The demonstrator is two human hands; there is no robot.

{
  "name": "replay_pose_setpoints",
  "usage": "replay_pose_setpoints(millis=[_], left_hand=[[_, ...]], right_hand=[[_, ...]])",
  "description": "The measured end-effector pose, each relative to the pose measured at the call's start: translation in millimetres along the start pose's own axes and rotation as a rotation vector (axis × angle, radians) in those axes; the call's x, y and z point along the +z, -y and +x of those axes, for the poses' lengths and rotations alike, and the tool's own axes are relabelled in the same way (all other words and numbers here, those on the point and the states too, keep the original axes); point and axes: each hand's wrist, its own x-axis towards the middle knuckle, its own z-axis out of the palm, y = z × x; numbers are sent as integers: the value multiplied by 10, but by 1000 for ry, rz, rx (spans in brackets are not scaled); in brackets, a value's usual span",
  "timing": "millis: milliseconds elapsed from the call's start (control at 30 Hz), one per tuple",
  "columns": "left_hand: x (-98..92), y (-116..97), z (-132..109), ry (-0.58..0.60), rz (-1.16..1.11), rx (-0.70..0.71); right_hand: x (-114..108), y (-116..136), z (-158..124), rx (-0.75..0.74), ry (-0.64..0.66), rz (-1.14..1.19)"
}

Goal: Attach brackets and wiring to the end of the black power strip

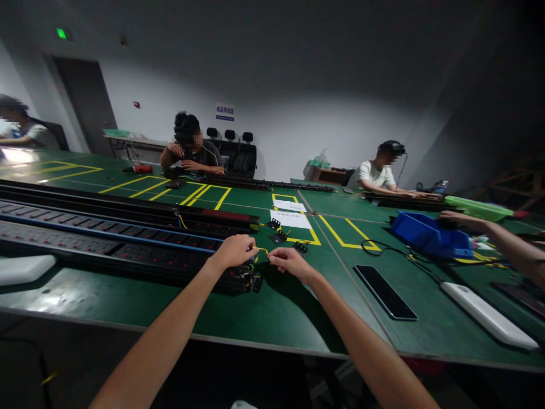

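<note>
My left hand (pixel 235 250) and my right hand (pixel 290 263) are both closed in a pinch on a thin yellow wire (pixel 263 249) stretched between them. They hover over the right end of a long black power strip (pixel 106 250) that lies across the green table (pixel 264 312). Small wires and a black end piece (pixel 255 282) sit just under my hands. Three small black parts (pixel 281 234) lie beyond them near a yellow floor-tape mark.
More long black strips (pixel 128 213) lie behind. A black phone (pixel 384 292), a white power bank (pixel 487 315) and a blue bin (pixel 430 236) sit to the right, where another person's arm (pixel 498 238) reaches in. Other people sit at the far side.
</note>
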Motion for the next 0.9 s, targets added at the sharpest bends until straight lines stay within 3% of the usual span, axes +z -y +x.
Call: replay_pose_setpoints(millis=[900], left_hand=[[12, 2, 6, -3, -7, -9]], right_hand=[[1, -5, 6, 7, -15, -17]])
